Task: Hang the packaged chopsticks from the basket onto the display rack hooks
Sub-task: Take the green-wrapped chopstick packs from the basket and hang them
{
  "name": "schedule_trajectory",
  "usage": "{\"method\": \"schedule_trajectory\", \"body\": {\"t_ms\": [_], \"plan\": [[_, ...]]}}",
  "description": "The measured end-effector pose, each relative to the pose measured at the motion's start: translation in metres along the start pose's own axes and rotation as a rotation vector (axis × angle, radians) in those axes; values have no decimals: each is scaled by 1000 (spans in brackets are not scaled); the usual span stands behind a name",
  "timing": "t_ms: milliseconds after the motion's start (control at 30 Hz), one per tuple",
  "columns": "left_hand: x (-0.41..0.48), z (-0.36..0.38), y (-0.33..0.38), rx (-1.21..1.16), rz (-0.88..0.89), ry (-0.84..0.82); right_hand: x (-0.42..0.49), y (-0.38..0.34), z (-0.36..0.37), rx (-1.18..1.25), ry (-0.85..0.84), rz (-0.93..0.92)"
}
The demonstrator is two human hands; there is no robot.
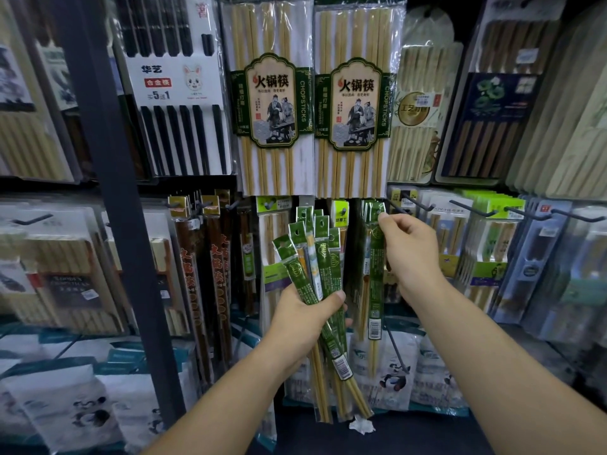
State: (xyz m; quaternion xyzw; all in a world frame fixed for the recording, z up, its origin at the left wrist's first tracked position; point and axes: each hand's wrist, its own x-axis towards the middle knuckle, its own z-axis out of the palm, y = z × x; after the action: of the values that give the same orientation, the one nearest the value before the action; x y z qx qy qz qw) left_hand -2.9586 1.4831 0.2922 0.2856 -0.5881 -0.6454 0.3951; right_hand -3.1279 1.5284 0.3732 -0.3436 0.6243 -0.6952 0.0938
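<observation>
Head view, live: gripping a fanned bundle of slim chopstick packets (315, 257) in the left hand (305, 313), thumb curled across the front, fingers wrapped behind. Glossy clear sleeves, green printed headers with punched holes on top, pale bamboo sticks running down below the fist, white barcode labels low down. Over on the right, pinching the green header of a single packet (376, 280) with the right hand (410, 254), thumb and forefinger closed on its top edge, the other fingers loosely curled. Hanging straight down, just beside the bundle, in front of more green packets of the same kind. Hard to say whether its hole is on a hook: covered by the fingertips and by the lower edge of the two large flat hotpot-chopstick packs (272, 103) above. Further right, dark bent wire hooks (473, 210) jutting out over boxed sets, blurred. On the left, a matte dark upright post (108, 159), cut off top and bottom, crossing in front of a pack of square black chopsticks (177, 93). Down low, a crumpled white scrap (361, 425); surroundings too dim to read.
</observation>
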Motion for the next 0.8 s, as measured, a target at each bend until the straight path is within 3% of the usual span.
{"method": "schedule_trajectory", "body": {"t_ms": [700,800], "plan": [[-1,0,5,178,58,82,0,17,6,-116,85,-13],[-1,1,5,170,86,54,-17,13,4,-45,-30,-32]]}}
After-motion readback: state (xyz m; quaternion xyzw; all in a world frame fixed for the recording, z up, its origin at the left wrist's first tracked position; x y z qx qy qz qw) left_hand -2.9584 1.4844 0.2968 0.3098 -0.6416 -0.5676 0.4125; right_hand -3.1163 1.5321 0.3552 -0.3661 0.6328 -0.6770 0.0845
